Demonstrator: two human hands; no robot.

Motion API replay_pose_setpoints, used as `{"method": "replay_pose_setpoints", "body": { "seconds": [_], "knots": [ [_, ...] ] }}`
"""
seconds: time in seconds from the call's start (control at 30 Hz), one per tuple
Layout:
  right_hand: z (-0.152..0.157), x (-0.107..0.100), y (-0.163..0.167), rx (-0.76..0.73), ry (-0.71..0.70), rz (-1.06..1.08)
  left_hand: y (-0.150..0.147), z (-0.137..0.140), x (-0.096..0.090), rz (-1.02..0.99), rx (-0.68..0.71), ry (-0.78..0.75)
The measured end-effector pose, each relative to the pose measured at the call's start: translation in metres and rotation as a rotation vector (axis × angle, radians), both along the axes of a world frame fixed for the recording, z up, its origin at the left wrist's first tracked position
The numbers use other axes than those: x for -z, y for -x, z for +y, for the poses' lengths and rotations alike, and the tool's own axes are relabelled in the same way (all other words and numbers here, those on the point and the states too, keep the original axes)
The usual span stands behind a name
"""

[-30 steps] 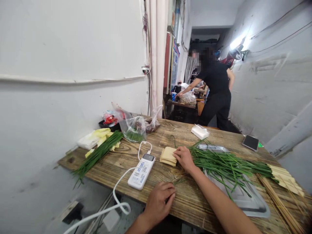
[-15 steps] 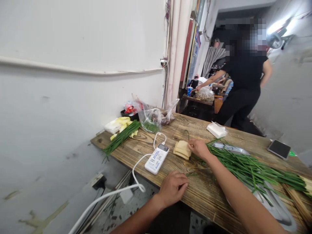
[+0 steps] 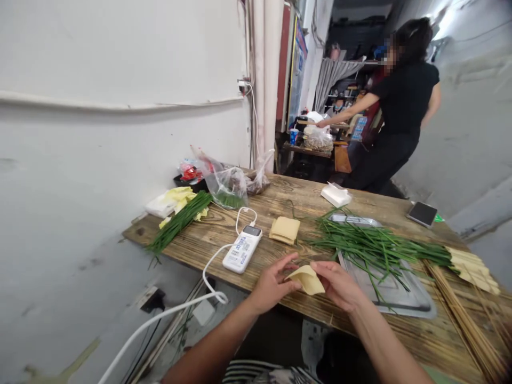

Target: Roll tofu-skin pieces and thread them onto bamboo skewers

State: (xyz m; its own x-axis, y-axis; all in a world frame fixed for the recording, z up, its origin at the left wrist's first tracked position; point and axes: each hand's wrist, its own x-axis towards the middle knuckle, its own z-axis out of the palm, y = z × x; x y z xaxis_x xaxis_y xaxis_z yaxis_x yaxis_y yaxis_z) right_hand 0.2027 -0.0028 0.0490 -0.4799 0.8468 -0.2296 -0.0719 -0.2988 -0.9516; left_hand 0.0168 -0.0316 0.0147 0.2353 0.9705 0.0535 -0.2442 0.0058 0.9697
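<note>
My right hand [image 3: 338,281] pinches a thin pale-yellow tofu sheet [image 3: 310,281] by its right side, above the table's near edge. The sheet is bent and curls upward. At its left edge is my left hand [image 3: 274,284], fingers and thumb apart, with the sheet's edge between them; whether they touch it is hard to tell. Just beyond the hands lies a stack of the same square tofu sheets [image 3: 285,230]. To the right, long green chives [image 3: 360,240] are heaped across a metal tray [image 3: 416,304].
A white power bank [image 3: 242,249] with a cable lies left of the hands. Further left are another chive bundle [image 3: 180,221] and plastic bags [image 3: 228,186]. Bamboo skewers [image 3: 452,314], rolled tofu sheets [image 3: 472,269] and a phone [image 3: 423,214] are at right. A person [image 3: 404,106] stands behind the table.
My right hand has come back from the stack with one tofu sheet. My left hand has lifted off the table edge and opened beside the sheet. The view has shifted rightward.
</note>
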Motion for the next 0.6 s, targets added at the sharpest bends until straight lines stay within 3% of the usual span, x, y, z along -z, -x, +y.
{"method": "replay_pose_setpoints", "body": {
  "seconds": [0.07, 0.17, 0.23, 0.37, 0.43, 0.5, 0.6],
  "knots": [
    [-0.002, 0.008, -0.003, 0.004, 0.134, 0.065, -0.006, 0.003, -0.002, 0.019, 0.059, 0.05],
    [0.008, 0.013, -0.01, 0.023, 0.072, -0.009, -0.014, 0.019, -0.002, 0.144, -0.02, 0.029],
    [0.019, 0.009, -0.015, 0.052, -0.145, -0.168, -0.019, 0.035, -0.006, 0.281, -0.107, -0.079],
    [0.039, -0.013, -0.025, 0.177, -0.833, -0.542, -0.027, 0.064, -0.031, 0.49, -0.191, -0.339],
    [0.044, -0.023, -0.028, 0.216, -1.101, -0.656, -0.028, 0.071, -0.042, 0.569, -0.185, -0.544],
    [0.041, -0.023, -0.03, 0.184, -1.26, -0.741, -0.026, 0.069, -0.044, 0.681, -0.142, -0.766],
    [0.016, -0.003, -0.029, 0.052, -1.333, -0.855, -0.018, 0.049, -0.022, 0.869, -0.107, -0.979]
  ]
}}
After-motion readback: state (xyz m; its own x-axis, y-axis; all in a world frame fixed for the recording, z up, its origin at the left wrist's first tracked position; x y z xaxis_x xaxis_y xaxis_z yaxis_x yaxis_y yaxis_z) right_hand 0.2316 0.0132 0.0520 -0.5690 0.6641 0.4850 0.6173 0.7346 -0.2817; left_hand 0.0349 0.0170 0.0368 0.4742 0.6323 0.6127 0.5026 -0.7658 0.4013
